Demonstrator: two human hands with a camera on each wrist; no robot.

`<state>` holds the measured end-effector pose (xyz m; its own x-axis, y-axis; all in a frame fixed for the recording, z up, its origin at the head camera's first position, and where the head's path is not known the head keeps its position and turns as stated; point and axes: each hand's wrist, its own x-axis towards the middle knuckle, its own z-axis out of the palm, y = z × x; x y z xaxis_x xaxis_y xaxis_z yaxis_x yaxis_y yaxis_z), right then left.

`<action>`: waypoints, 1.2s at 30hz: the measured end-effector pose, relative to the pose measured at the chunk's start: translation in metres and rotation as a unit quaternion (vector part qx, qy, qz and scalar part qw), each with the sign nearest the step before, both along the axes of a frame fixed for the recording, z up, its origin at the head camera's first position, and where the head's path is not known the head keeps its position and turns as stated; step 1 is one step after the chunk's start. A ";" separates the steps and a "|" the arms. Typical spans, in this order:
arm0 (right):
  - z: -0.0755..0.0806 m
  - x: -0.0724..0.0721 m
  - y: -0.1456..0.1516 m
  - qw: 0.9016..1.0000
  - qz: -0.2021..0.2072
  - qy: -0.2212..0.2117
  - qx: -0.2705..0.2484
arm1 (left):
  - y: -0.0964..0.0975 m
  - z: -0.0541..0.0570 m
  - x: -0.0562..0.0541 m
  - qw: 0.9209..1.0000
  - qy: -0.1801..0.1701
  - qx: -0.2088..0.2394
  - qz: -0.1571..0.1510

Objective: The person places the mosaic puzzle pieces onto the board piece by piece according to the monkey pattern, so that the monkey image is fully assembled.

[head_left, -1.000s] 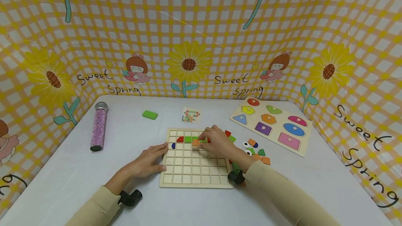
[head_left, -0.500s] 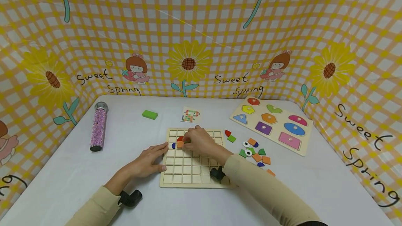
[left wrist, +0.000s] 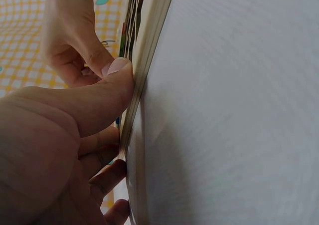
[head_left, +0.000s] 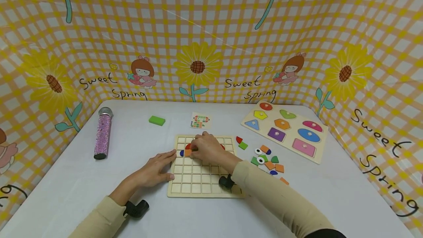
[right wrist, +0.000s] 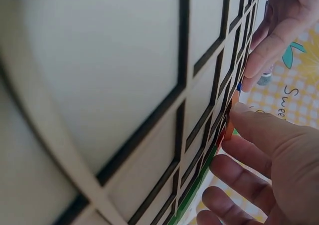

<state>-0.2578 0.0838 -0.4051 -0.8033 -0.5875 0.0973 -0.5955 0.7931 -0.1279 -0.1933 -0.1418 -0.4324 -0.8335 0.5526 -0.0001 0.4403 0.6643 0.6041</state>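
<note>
A wooden grid board (head_left: 196,178) lies in the middle of the table in the head view. My left hand (head_left: 154,169) rests along its left edge, thumb and fingertips against the rim. Over the upper left cells, my right hand (head_left: 209,150) pinches an orange square tile (head_left: 187,152) between thumb and forefinger. In the right wrist view the orange tile (right wrist: 230,130) stands tilted at the fingertips. Just left of it is a blue rounded tile (head_left: 181,153). A red rounded tile (head_left: 188,146) sits in the row above; the green tiles beside it are mostly hidden by the hand.
Several loose tiles (head_left: 270,165) lie right of the board. Behind it are a pattern card (head_left: 199,121) and a green block (head_left: 156,121). A glittery pink microphone (head_left: 103,135) lies far left, and a shape puzzle board (head_left: 290,150) back right.
My right hand has carried the orange tile leftward across the board, to beside the blue tile. During the last half second it has hardly moved. The left hand has stayed at the board's edge.
</note>
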 end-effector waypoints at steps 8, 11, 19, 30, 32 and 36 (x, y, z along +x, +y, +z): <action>-0.001 0.000 0.000 1.000 -0.006 -0.004 -0.008 | 0.000 0.000 0.000 1.000 0.004 0.000 -0.002; 0.000 0.001 0.003 1.000 -0.010 -0.010 -0.018 | 0.000 0.000 0.001 1.000 0.002 0.001 -0.002; 0.014 0.006 0.022 0.996 -0.028 -0.045 -0.075 | 0.000 0.002 0.001 1.000 -0.003 0.005 0.002; 0.021 0.007 0.097 0.994 -0.054 0.000 -0.093 | -0.001 -0.001 -0.001 1.000 0.005 0.003 -0.002; 0.019 0.006 0.115 0.993 -0.066 0.005 -0.094 | -0.001 -0.001 0.000 1.000 0.003 0.004 -0.001; 0.014 0.005 0.149 0.989 -0.112 -0.001 -0.095 | -0.001 0.000 0.000 1.000 0.001 0.004 0.001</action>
<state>-0.2532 0.2327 -0.3908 -0.9119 -0.3654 0.1867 -0.4064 0.8671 -0.2880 -0.1929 -0.1424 -0.4326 -0.8341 0.5516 0.0064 0.4412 0.6601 0.6079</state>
